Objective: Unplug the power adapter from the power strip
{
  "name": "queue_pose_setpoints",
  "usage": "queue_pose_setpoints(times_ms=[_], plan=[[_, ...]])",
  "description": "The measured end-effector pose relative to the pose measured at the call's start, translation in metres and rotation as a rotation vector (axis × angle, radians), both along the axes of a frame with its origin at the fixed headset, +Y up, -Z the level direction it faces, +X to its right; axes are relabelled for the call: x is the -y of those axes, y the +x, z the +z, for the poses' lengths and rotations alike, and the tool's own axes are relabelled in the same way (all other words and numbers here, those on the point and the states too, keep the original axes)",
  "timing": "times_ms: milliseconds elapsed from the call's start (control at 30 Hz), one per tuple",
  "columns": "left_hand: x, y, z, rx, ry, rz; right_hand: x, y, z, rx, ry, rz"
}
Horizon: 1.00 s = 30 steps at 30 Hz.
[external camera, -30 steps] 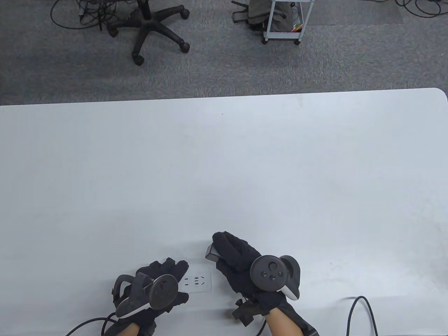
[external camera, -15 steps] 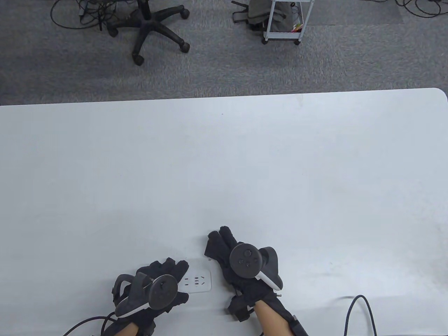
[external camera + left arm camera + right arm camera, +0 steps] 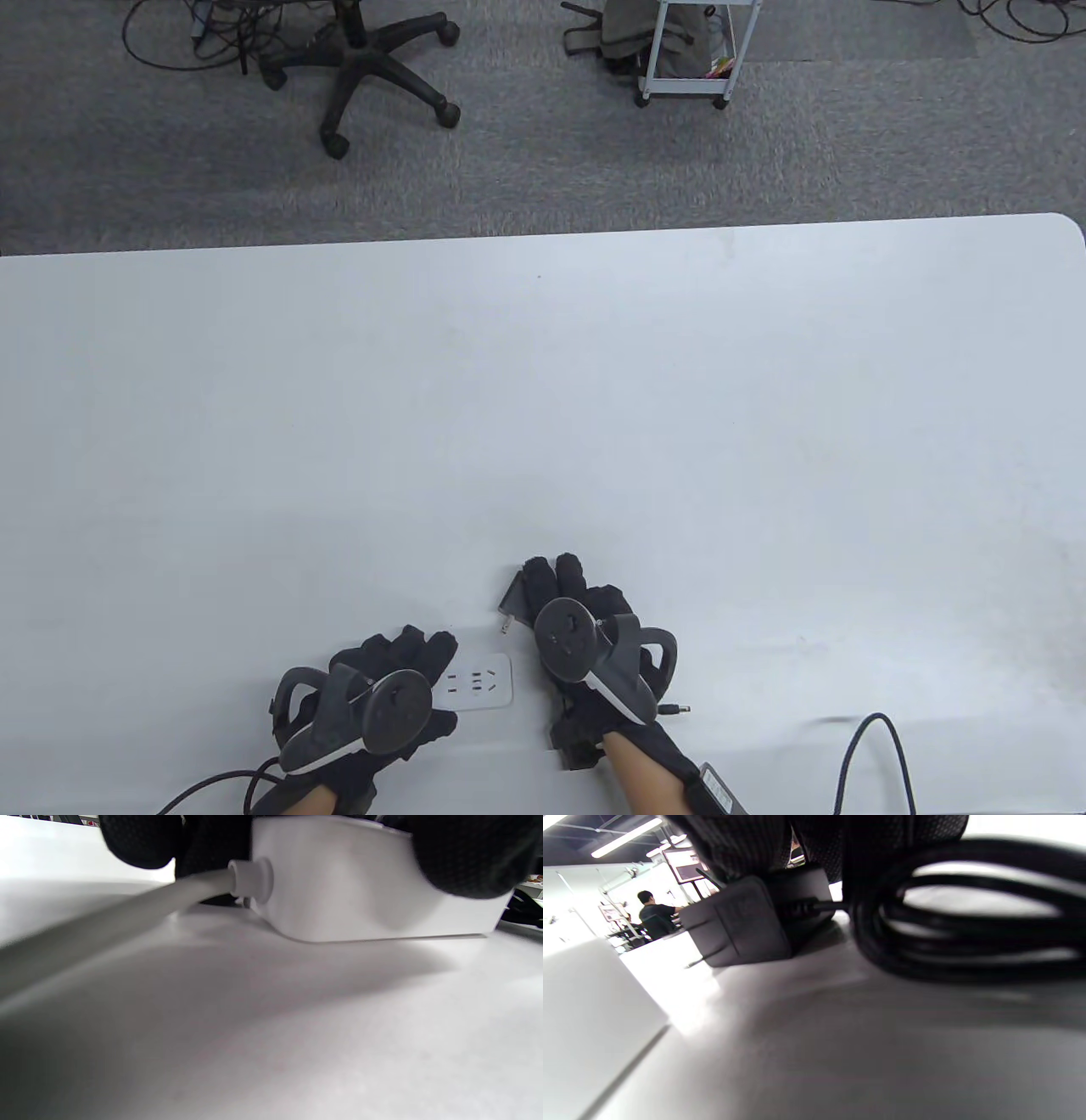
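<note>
The white power strip (image 3: 479,681) lies near the table's front edge, and its visible sockets hold no plug. My left hand (image 3: 411,652) grips its left end; in the left wrist view, fingers (image 3: 466,853) wrap the strip (image 3: 360,887) beside its white cord (image 3: 127,908). The black power adapter (image 3: 514,601) is out of the strip, just beyond its right end, with prongs pointing toward the strip. My right hand (image 3: 556,581) holds it from above. In the right wrist view the adapter (image 3: 742,923) sits low on the table beside its coiled black cable (image 3: 967,921).
The adapter's barrel plug (image 3: 676,708) sticks out on the table right of my right wrist. A black cable (image 3: 882,755) loops at the front right. The table's front edge is close behind both hands. An office chair (image 3: 365,59) and a cart (image 3: 687,51) stand on the floor beyond.
My right hand has turned and dropped toward the table with the adapter, shifting slightly left. The prongs now show. My left hand and the strip have not moved.
</note>
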State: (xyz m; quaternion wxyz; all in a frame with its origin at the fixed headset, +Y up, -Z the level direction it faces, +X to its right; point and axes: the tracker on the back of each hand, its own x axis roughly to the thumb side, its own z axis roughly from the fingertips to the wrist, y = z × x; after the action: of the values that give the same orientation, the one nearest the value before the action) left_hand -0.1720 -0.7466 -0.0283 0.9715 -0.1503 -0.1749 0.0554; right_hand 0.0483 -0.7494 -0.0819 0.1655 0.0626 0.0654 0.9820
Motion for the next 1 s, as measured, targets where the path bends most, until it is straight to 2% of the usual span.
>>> queue_pose_setpoints(times_ms=[133, 300, 367, 500, 733, 833, 1000], plan=[[0.0, -0.001, 0.001, 0.002, 0.025, -0.017, -0.009, 0.008, 0.003, -0.04, 0.084, -0.094], [-0.012, -0.017, 0.004, -0.048, 0.136, 0.049, -0.015, 0.019, 0.008, -0.071, 0.045, -0.08], [-0.018, -0.026, 0.004, -0.092, 0.211, 0.066, -0.014, 0.029, 0.01, -0.071, 0.035, -0.067], [-0.024, -0.045, 0.002, -0.169, 0.275, 0.048, -0.013, 0.054, 0.011, -0.04, 0.007, -0.045], [-0.021, -0.079, -0.006, -0.31, 0.239, 0.012, -0.004, 0.098, 0.008, 0.06, -0.052, -0.042], [-0.014, -0.089, -0.008, -0.365, 0.197, -0.011, 0.002, 0.104, 0.005, 0.093, -0.105, -0.065], [-0.007, -0.095, -0.01, -0.38, 0.155, -0.045, 0.009, 0.103, 0.005, 0.102, -0.169, -0.012]])
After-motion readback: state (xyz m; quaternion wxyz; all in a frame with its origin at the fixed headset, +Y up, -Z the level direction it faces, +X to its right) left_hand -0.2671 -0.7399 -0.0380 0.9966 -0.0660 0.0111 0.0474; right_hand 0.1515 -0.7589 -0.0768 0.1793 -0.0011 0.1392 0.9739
